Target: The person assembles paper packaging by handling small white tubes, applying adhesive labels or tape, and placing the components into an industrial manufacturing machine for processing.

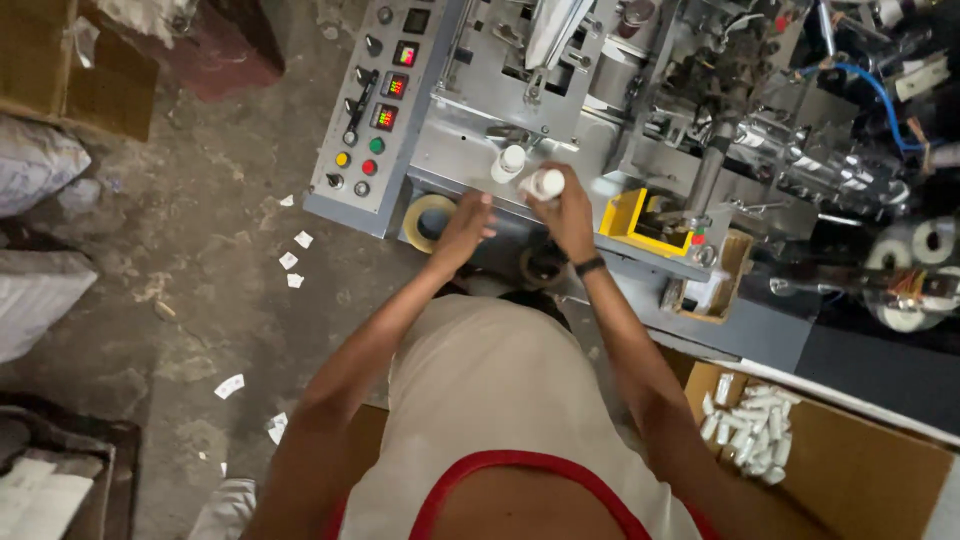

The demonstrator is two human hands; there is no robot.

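Head view, looking straight down over the person's chest and both forearms.

Right hand [568, 213]: raised at the near edge of the machine deck [450, 150], fingers wrapped around a small white bottle [546, 184] held on its side, the cap end pointing left. A dark band sits on that wrist. Grasp is firm; bottle clear of the deck surface.

Left hand [463, 225]: just left of the right hand, fingers loosely curled and pointing toward the machine, palm down. It holds nothing that can be seen; whether it touches the deck edge cannot be told.

A second white bottle [509, 163] stands upright on the deck, just beyond the two hands and slightly left of the held one.

Roll of tan tape [429, 220] lies at the near edge of the machine, just left of the left hand. Grey control panel [370, 120] farther left, with coloured push buttons, knobs and small lit displays.

Yellow box [628, 218] sits to the right of the right hand. Blue hose [878, 95] runs across the far right of the machine.

Near right: open cardboard carton [860, 470] with a heap of small white tubes [748, 430] in its left corner.

Left side: concrete floor [200, 260], stained, with scattered white paper scraps [294, 262].
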